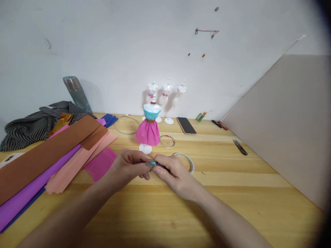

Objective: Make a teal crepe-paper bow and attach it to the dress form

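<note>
My left hand [129,165] and my right hand [176,172] meet above the middle of the table, thumbs and fingers closed in a pinch. Between their fingertips shows a small teal piece [153,163], with a greyish tip beside it. Something dark runs back under the right fingers, mostly hidden, so its kind is unclear. Just beyond the hands stands a small dress-form mannequin [152,115] with a teal top, brown waistband and pink skirt [148,132]. A roll of white tape [190,164] lies right behind my right hand.
Left are strips of coloured crepe paper [41,156], a striped cloth [33,125] and a flask [77,93]. Several bare white mannequins [181,94] stand by the wall. A phone [186,125], a dish of beads [167,141], a glue stick [202,116] and snips [240,147] lie right.
</note>
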The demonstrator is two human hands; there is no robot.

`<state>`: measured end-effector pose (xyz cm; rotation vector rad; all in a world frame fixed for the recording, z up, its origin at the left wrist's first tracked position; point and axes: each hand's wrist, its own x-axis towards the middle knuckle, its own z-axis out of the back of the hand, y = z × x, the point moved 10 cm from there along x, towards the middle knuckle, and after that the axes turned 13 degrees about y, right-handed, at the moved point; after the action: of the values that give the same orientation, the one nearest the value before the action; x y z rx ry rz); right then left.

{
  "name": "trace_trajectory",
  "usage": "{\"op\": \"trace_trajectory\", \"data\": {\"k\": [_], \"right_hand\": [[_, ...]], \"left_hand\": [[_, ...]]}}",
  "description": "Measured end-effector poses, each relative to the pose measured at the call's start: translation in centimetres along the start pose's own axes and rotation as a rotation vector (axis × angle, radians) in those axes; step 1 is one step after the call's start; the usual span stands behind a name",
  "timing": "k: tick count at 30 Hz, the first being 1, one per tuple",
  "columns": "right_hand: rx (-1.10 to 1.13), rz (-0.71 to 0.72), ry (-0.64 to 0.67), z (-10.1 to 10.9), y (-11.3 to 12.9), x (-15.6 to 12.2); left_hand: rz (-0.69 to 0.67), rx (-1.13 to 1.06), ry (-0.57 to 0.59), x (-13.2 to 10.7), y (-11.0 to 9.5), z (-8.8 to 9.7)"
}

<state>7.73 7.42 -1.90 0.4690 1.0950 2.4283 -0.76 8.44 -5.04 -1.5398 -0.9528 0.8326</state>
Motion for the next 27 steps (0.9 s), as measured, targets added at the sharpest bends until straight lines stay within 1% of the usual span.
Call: {"op": "trace_trajectory", "data": {"k": [8, 12, 18, 22, 27], "right_hand": [[0.026, 0.018, 0.015, -0.03, -0.47, 0.16], [0.033, 0.034, 0.003, 0.06, -0.52, 0.14], [0.009, 0.031, -0.021, 0.23, -0.68, 0.08], [-0.035, 0.027, -0.022, 0.28, -0.51, 0.08], [-0.154, 0.011, -0.012, 0.32, -0.1, -0.02]], "left_hand": [[0.008, 0.016, 0.025, 0.05, 0.33, 0.23], [0.014, 0.047, 0.06, 0.02, -0.03, -0.02], [0.05, 0.07, 0.075, -0.03, -0.55, -0.23], [0.03, 0.074, 0.085, 0.05, -0.61, -0.25], [0.018, 0.003, 0.063, 0.25, -0.44, -0.18]]}}
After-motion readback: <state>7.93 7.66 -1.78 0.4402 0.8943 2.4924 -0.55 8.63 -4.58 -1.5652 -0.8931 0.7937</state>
